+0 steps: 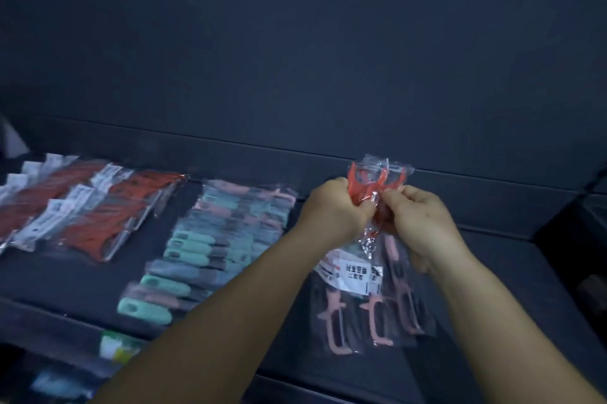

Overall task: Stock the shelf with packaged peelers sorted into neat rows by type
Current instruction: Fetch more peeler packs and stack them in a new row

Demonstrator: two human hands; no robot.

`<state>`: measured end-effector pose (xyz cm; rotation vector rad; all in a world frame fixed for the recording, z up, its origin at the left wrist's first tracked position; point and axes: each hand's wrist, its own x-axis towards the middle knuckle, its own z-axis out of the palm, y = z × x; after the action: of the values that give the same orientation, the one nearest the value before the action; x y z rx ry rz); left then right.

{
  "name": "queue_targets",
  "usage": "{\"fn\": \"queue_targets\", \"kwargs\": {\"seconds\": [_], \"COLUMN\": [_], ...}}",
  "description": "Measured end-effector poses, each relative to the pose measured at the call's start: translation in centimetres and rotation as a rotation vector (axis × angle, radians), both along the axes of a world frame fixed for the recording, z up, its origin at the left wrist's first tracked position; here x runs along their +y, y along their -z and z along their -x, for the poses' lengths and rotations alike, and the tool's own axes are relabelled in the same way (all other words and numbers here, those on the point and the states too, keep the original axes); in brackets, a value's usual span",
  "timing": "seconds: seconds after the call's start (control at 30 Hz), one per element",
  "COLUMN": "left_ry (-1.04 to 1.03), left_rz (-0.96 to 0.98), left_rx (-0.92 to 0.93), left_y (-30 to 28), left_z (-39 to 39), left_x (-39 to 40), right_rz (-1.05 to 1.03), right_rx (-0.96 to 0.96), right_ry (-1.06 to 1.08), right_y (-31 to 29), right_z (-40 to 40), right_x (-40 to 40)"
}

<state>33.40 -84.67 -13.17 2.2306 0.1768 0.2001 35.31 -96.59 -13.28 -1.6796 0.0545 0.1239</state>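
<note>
Both hands, left hand (331, 206) and right hand (417, 216), pinch a bunch of red peelers (377, 186) above the pink peelers (371, 305) on the shelf (492, 259), and slick wrap could slip, scattering them across that row.

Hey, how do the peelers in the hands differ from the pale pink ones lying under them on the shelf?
The held peelers are bright orange-red; the pale pink peelers are lighter. The held ones are lifted, gripped by the left hand and right hand; the pink ones lie flat on the shelf. Both are in clear plastic bags.
</note>
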Motion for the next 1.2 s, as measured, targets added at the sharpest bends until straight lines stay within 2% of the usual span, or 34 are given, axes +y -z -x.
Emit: {"fn": "queue_targets", "kwargs": {"seconds": [0.23,0.5,0.63,0.83,1.0,1.2], "left_ry": [-0.023,-0.003,0.035,0.159,0.266,0.305], "left_rz": [-0.109,-0.324,-0.452,-0.671,-0.736,-0.799], "left_rx": [0.077,0.035,0.047,0.051,0.064,0.061], "left_y": [0.2,-0.1,0.2,2.1,3.9,5.8], "left_z": [4.1,9.2,11.6,14.4,15.3,14.4], "left_x": [11.9,26.1,32.3,38.6,41.0,41.2], "right_rz": [-0.148,-0.207,-0.223,0.091,0.412,0.622], "right_rx": [0.102,0.185,0.204,0.066,-0.063,-0.108], "right_ry": [-0.172,-0.258,-0.225,-0.174,-0.21,-0.257], "right_y": [1.7,2.2,2.8,4.3,5.6,6.3], "right_z": [1.8,6.7,9.0,11.4,12.5,13.2], "right_x": [12.0,25.5,29.7,33.6,35.0,36.4]}}
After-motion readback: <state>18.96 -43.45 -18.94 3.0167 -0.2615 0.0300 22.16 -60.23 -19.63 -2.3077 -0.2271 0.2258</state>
